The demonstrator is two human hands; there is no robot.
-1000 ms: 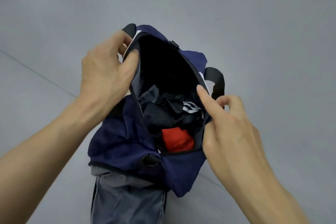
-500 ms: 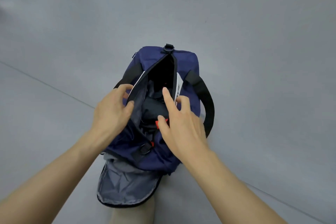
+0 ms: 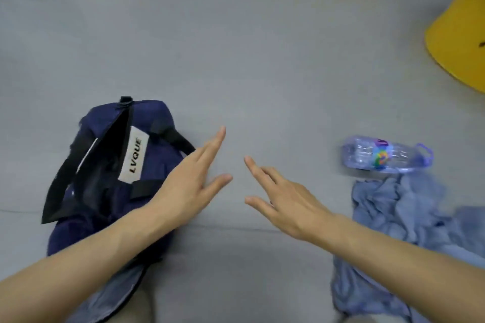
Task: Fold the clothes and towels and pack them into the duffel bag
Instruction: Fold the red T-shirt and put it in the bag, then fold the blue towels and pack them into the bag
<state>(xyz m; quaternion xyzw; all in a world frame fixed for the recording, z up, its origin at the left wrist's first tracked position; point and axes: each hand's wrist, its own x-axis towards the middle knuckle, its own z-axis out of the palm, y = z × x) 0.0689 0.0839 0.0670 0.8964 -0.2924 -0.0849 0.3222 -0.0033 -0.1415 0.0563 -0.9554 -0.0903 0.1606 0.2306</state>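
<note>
Two hands are held flat over the floor [image 3: 236, 60]: left hand [image 3: 191, 183] and right hand [image 3: 283, 204], fingers straight and spread, nothing gripped | navy fabric duffel bag [image 3: 157, 162] is seen at left, unzipped, contents lost in shadow | crumpled blue cloth [image 3: 393, 217] is cut off at right, beside a clear plastic bottle [image 3: 385, 156].

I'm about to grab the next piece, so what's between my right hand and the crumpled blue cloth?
Nothing: in the head view only bare grey floor separates the right hand from the blue cloth.
</note>
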